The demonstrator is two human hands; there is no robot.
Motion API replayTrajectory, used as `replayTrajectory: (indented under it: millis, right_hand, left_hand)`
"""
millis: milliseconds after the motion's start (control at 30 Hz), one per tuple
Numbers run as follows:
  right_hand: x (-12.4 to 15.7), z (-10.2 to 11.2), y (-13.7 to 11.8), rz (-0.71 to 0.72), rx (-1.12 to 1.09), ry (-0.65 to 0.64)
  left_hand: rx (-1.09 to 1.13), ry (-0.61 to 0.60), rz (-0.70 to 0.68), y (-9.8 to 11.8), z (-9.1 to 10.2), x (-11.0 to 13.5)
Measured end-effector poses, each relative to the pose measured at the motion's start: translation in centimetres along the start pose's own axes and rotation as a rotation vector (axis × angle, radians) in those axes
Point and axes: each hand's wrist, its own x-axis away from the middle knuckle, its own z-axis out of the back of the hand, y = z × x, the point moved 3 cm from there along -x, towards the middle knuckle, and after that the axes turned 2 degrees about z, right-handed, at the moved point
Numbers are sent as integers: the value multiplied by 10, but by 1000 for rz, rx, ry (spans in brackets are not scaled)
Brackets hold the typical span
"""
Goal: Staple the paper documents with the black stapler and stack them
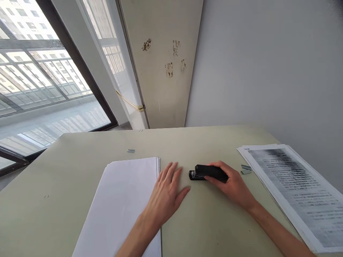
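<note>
A black stapler (211, 172) rests on the pale table, its front end pointing left. My right hand (232, 182) is closed around its rear half, thumb on the near side and fingers over the far side. Flat and with fingers stretched out, my left hand (166, 189) lies over the right edge of a stack of white paper (125, 203), its fingertips reaching past the sheets toward the table. A gap separates the left fingers from the stapler. The lower part of the stack is partly covered by my left forearm.
Printed sheets (292, 189) lie in a pile at the right. Strips of staples (245, 169) sit beside that pile, and more staple strips (131, 151) lie beyond the white stack. Loose staples (46, 196) are at the left. A grey wall (262, 71) borders the table's right side.
</note>
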Motion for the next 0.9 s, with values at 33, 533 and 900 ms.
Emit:
replayTrajectory:
  millis: [33, 533, 900]
  right_hand:
    - [1, -2, -3, 23, -12, -35]
    - [17, 4, 3, -139, -57, 87]
    - [15, 9, 3, -178, -28, -15]
  left_hand:
    - [29, -6, 1, 2, -1, -4]
    - [226, 40, -6, 3, -9, -15]
    - [301, 27, 44, 6, -4, -14]
